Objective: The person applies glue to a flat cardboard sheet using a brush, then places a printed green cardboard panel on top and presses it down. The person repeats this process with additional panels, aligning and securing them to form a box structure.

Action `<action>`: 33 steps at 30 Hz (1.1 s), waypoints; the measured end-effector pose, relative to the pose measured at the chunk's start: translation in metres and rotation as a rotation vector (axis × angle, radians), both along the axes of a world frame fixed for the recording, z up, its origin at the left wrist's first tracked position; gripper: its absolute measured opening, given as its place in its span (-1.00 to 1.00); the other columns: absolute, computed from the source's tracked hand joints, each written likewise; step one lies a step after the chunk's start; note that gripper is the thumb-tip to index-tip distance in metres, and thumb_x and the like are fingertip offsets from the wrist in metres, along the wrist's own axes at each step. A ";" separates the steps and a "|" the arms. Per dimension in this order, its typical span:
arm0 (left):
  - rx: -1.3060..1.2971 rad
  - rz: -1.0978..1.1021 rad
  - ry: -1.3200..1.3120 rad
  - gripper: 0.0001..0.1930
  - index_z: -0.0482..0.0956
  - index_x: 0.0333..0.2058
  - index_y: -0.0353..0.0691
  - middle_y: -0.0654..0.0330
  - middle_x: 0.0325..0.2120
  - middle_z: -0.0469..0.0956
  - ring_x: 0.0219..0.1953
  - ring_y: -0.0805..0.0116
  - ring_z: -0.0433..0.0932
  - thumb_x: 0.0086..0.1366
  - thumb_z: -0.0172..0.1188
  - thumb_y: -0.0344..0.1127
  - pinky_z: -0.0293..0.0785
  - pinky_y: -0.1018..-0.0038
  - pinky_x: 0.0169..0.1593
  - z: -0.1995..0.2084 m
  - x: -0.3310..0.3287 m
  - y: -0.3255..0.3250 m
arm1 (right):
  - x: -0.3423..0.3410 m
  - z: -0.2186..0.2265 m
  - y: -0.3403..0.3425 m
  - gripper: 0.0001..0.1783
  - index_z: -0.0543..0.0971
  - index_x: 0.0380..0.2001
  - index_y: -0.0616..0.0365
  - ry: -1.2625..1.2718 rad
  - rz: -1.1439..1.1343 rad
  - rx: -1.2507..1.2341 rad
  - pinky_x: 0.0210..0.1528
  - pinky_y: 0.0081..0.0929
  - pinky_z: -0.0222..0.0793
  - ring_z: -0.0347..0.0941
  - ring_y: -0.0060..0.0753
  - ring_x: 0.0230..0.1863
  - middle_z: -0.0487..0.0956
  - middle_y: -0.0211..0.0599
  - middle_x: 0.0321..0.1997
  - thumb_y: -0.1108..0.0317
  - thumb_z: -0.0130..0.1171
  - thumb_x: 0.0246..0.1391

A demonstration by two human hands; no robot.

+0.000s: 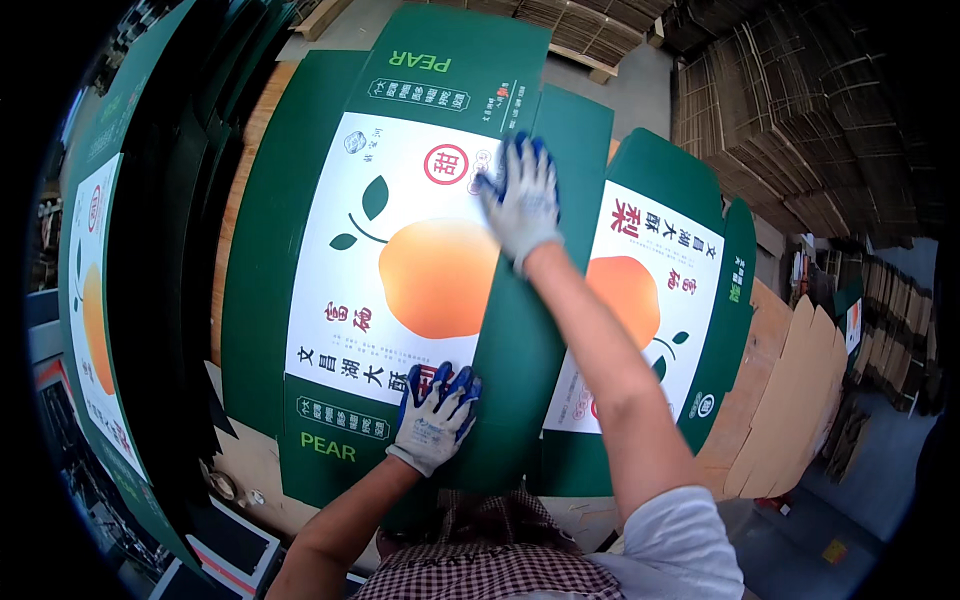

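Note:
A flat green and white printed carton sheet [340, 270], with a large orange pear on its white panel, lies spread before me. My left hand [434, 420], in a white glove with blue fingertips, rests on the near edge of that panel with fingers apart. Farther off, my right hand [524, 200], gloved the same way, lies flat with spread fingers where the white panel meets a green strip. Both palms face down on the cardboard and grip nothing. To the right, a matching printed panel [690, 270] shows another pear, partly crossed by my right forearm.
More green printed cartons [110, 270] stand on edge at the left. Under the sheet is a wooden tabletop [250, 200]. Brown cardboard sheets [785, 400] lie at the right, and tall stacks of flattened cardboard [790, 110] rise behind. A tape roll [222, 486] sits at the near left.

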State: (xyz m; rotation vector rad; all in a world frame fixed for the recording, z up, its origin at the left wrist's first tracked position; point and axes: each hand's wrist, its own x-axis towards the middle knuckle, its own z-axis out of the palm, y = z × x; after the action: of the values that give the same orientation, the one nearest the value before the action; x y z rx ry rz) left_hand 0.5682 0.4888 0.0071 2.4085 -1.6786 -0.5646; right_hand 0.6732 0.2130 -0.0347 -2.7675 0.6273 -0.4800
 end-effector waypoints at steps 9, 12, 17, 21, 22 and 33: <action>0.001 0.051 0.064 -0.61 0.40 -0.06 -0.13 0.17 0.08 0.23 0.21 0.10 0.01 0.15 -0.08 -0.12 -0.28 -0.19 0.14 -0.006 -0.003 0.007 | 0.030 0.004 -0.020 -0.35 0.17 0.09 0.22 -0.029 -0.090 -0.060 0.26 -0.25 -0.22 -0.07 -0.08 0.25 0.15 -0.11 0.18 0.09 -0.03 -0.02; -0.043 0.042 0.021 -0.57 0.37 -0.04 -0.15 0.13 0.10 0.18 0.20 0.08 0.00 0.12 -0.04 -0.13 -0.28 -0.16 0.16 -0.005 0.000 0.003 | -0.003 0.006 0.023 -0.31 0.14 0.12 0.21 -0.021 -0.004 -0.065 0.26 -0.18 -0.21 -0.05 -0.02 0.23 0.16 -0.06 0.17 0.04 -0.04 -0.01; -0.153 0.125 -0.006 -0.52 0.29 -0.03 -0.26 -0.01 0.10 0.12 0.19 -0.04 -0.01 0.08 0.02 -0.16 -0.23 -0.09 0.18 -0.013 -0.002 0.010 | -0.074 0.017 0.116 -0.34 0.14 0.13 0.18 0.046 0.154 0.055 0.25 -0.18 -0.18 -0.02 -0.05 0.23 0.15 -0.09 0.19 0.04 -0.09 0.03; -0.462 0.340 0.056 -0.55 0.24 -0.07 -0.27 -0.11 0.09 0.10 0.16 -0.17 0.00 0.03 0.09 -0.32 -0.14 -0.04 0.18 -0.016 -0.001 0.014 | -0.078 0.018 0.118 -0.42 0.20 0.10 0.15 0.021 0.177 0.097 0.24 -0.18 -0.14 0.02 -0.09 0.21 0.20 -0.12 0.15 0.15 -0.05 0.02; -0.512 0.386 0.065 -0.53 0.22 -0.05 -0.27 -0.12 0.10 0.09 0.16 -0.18 0.00 0.04 0.08 -0.34 -0.13 -0.04 0.17 -0.017 -0.002 0.014 | -0.079 0.019 0.118 -0.43 0.21 0.09 0.16 0.001 0.166 0.084 0.23 -0.18 -0.14 0.02 -0.08 0.21 0.21 -0.11 0.15 0.17 -0.03 0.01; -0.762 0.609 0.214 -0.49 0.15 0.05 -0.25 -0.12 0.12 0.05 0.16 -0.14 0.02 0.13 0.00 -0.22 -0.08 0.09 0.19 -0.029 -0.001 0.019 | -0.135 0.028 0.182 -0.33 0.09 0.15 0.19 0.206 0.228 0.059 0.27 -0.20 -0.22 -0.08 -0.05 0.25 0.11 -0.09 0.20 0.33 -0.06 -0.09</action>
State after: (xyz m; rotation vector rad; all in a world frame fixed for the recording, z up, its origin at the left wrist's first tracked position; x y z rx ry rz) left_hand 0.5669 0.5079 -0.0222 2.0108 -0.7788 -0.0508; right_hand 0.5382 0.3951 -0.0062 -2.8067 0.3544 -0.1275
